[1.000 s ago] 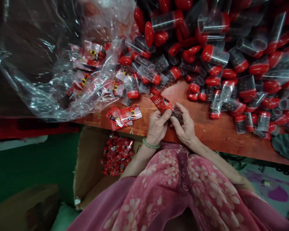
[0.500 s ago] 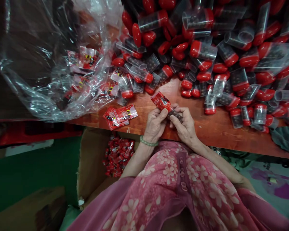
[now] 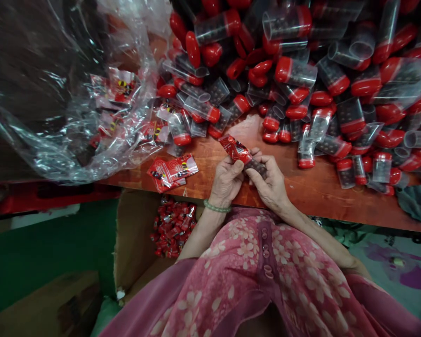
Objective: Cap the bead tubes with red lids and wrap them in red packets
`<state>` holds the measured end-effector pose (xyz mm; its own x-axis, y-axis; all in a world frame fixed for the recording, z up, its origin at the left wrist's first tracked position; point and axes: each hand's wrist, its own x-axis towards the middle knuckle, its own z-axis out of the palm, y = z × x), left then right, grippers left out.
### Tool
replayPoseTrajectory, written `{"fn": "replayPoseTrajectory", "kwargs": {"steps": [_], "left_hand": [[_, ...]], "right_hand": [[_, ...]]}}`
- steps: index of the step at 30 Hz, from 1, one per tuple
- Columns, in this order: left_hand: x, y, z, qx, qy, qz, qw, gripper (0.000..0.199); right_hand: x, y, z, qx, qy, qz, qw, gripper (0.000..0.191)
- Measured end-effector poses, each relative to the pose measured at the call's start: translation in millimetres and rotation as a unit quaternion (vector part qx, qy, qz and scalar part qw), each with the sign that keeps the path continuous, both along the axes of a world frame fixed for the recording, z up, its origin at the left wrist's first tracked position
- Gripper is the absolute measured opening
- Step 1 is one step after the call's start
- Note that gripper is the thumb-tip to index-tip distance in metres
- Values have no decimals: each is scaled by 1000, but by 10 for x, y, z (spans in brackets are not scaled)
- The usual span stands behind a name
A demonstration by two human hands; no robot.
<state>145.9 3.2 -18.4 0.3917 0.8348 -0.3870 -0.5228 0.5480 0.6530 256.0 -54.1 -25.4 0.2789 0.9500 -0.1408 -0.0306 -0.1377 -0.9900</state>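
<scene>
Over the front edge of the wooden table [image 3: 210, 161], both my hands work close together. My left hand [image 3: 228, 180] is closed, its thumb pressing on a red printed wrapper [image 3: 235, 147]. With closed fingers, my right hand [image 3: 271, 180] grips a clear tube dotted with dark spots [image 3: 255, 167]. The wrapper covers the tube's upper left end; whatever lies under it is hidden. Left of my hands lie a few flat red wrappers [image 3: 171, 172] on the table.
A heap of clear dotted tubes with red ends [image 3: 294, 72] covers the back and right. A clear plastic bag [image 3: 66, 164] with more wrappers sits at left. Below the edge, a cardboard box [image 3: 131, 238] holds many red pieces. A dark green cloth [image 3: 417, 203] lies far right.
The view has shifted slightly. My hands stay in nearly the same place, and a bit more of the dotted tube shows between them, the wrapper still on its end.
</scene>
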Motion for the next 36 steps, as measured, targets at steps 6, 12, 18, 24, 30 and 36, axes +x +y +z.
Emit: {"fn": "replayPoseTrajectory", "kwargs": {"steps": [6, 12, 18, 24, 30, 36], "left_hand": [[51, 22, 9, -21, 23, 17, 999, 45], [96, -32, 75, -11, 68, -12, 998, 50], [67, -44, 101, 15, 102, -21, 994, 52], [51, 29, 113, 7, 51, 19, 999, 55], [65, 38, 115, -29, 48, 15, 998, 48], [5, 45, 118, -18, 45, -16, 999, 49]], "right_hand": [[-2, -26, 10, 36, -63, -20, 997, 26], [-158, 28, 24, -5, 161, -41, 986, 39], [-172, 80, 30, -38, 240, -34, 970, 49], [-106, 97, 55, -22, 153, -18, 988, 49], [-135, 91, 46, -19, 173, -27, 984, 47], [-106, 101, 31, -76, 279, 10, 957, 52]]}}
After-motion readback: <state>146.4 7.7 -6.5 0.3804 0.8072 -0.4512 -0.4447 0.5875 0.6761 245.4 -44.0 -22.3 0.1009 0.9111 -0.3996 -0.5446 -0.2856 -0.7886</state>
